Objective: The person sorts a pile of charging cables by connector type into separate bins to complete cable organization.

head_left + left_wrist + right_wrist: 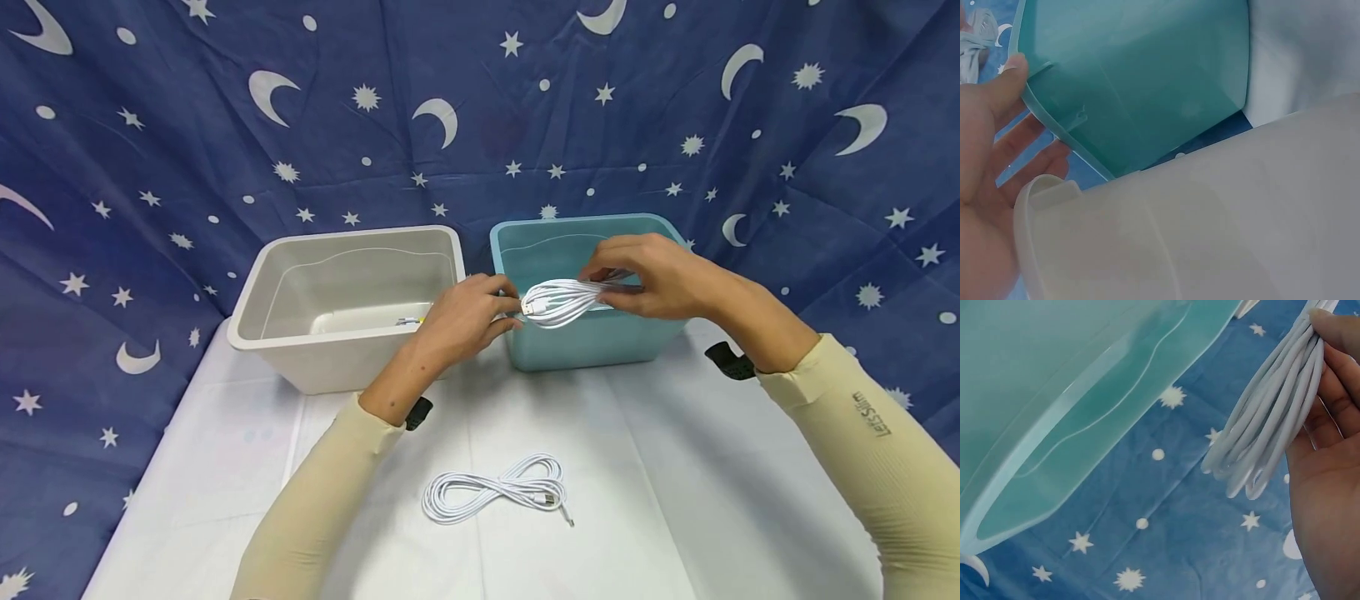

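Note:
My right hand (663,279) pinches a coiled white USB cable (562,302) between thumb and fingers, holding it over the front rim of the teal bin (592,346). The loops of this cable (1266,412) fan out from the grip in the right wrist view. My left hand (472,312) is beside the cable's plug end, fingers loosely bent with nothing between them. In the left wrist view, its thumb (1015,70) overlaps the teal rim. On the tablecloth below lies a second white USB cable (501,486), wound in a figure-eight with its connectors to the right.
A light grey bin (352,358) stands left of the teal one, with a few small items (409,321) on its floor, partly hidden by its front wall. Behind both bins hangs a blue curtain (480,108) printed with moons and stars. White cloth (585,542) covers the table.

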`<state>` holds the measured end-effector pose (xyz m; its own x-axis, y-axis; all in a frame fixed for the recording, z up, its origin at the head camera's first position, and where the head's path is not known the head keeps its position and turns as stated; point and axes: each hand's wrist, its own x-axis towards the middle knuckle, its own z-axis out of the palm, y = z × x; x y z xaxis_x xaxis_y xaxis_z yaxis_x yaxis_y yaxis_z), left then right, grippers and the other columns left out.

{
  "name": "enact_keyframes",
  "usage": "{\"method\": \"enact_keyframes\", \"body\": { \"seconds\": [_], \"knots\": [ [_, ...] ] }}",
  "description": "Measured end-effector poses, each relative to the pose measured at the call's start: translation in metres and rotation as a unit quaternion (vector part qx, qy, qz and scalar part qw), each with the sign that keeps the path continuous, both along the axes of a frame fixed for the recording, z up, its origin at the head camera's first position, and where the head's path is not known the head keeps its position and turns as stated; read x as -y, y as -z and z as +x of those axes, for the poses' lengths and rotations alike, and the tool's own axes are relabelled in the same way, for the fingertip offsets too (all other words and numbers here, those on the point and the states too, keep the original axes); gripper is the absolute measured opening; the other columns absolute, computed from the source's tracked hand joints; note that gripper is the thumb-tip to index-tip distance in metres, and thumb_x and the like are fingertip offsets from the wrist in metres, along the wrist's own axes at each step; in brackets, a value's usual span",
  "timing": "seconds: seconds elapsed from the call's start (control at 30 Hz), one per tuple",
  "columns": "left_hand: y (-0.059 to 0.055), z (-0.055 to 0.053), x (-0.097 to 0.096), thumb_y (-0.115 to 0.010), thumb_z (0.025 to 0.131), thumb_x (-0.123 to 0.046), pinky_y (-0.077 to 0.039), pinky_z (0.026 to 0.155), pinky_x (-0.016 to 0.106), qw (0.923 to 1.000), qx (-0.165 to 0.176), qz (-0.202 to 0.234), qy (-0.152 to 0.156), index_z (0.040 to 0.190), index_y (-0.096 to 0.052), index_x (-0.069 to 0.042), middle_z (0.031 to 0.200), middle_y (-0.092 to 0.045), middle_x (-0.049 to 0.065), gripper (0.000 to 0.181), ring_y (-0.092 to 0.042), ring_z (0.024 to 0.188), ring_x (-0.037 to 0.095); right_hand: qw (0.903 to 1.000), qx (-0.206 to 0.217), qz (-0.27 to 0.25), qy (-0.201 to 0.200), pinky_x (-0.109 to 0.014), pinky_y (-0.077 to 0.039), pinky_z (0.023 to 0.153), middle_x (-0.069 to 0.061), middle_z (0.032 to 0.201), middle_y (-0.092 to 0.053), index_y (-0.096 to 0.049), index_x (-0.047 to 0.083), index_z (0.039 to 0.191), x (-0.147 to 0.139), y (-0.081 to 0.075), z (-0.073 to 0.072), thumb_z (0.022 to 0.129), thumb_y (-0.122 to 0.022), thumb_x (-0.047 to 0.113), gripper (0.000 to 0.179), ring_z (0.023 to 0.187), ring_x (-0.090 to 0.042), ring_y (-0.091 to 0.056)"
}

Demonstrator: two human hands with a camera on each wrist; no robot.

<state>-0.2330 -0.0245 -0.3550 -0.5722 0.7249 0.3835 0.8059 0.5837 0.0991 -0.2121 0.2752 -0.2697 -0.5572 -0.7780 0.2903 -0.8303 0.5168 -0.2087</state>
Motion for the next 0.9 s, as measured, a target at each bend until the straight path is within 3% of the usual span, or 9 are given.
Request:
{"method": "enact_keyframes", "body": {
  "seconds": [0.27,0.5,0.7,0.9],
  "knots": [
    [0.0,0.001,0.001,-0.07,0.094,-0.038,-0.05,0.078,0.028,1.0,0.004,0.003,0.001,0.112,-0.077,-0.024,0.117,-0.062,-0.008,0.024,-0.057,0.102,0.013,0.9996,0.004,0.005,0.027,-0.034,-0.057,0.081,0.005,0.105,-0.068,-0.072,0.013,0.11,-0.004,0.003,-0.019,0.083,-0.079,0.005,0.029,0.094,-0.009,-0.066],
    [0.001,0.0,0.001,-0.067,0.095,-0.039,-0.049,0.079,0.029,1.0,0.009,0.002,0.002,0.115,-0.076,-0.022,0.118,-0.062,-0.007,0.028,-0.056,0.105,0.014,0.9976,0.017,0.011,0.066,-0.036,-0.057,0.08,0.007,0.103,-0.068,-0.072,0.016,0.11,-0.008,0.017,-0.035,0.084,-0.078,0.005,0.029,0.092,-0.009,-0.064],
    [0.002,0.0,0.001,-0.067,0.095,-0.039,-0.05,0.079,0.029,0.9999,0.004,0.007,0.006,0.116,-0.076,-0.021,0.118,-0.062,-0.006,0.029,-0.056,0.104,0.015,0.9957,0.03,0.017,0.086,-0.037,-0.056,0.082,0.005,0.103,-0.068,-0.072,0.015,0.11,-0.01,0.027,-0.04,0.083,-0.079,0.006,0.029,0.093,-0.012,-0.065],
    [0.0,0.0,0.002,-0.068,0.095,-0.038,-0.049,0.08,0.028,0.9999,0.003,0.007,0.006,0.116,-0.076,-0.023,0.118,-0.062,-0.007,0.027,-0.056,0.104,0.014,0.9969,0.02,0.005,0.076,-0.039,-0.057,0.084,0.002,0.104,-0.068,-0.071,0.013,0.109,-0.016,0.034,-0.044,0.083,-0.079,0.007,0.027,0.095,-0.017,-0.068]
  ]
}}
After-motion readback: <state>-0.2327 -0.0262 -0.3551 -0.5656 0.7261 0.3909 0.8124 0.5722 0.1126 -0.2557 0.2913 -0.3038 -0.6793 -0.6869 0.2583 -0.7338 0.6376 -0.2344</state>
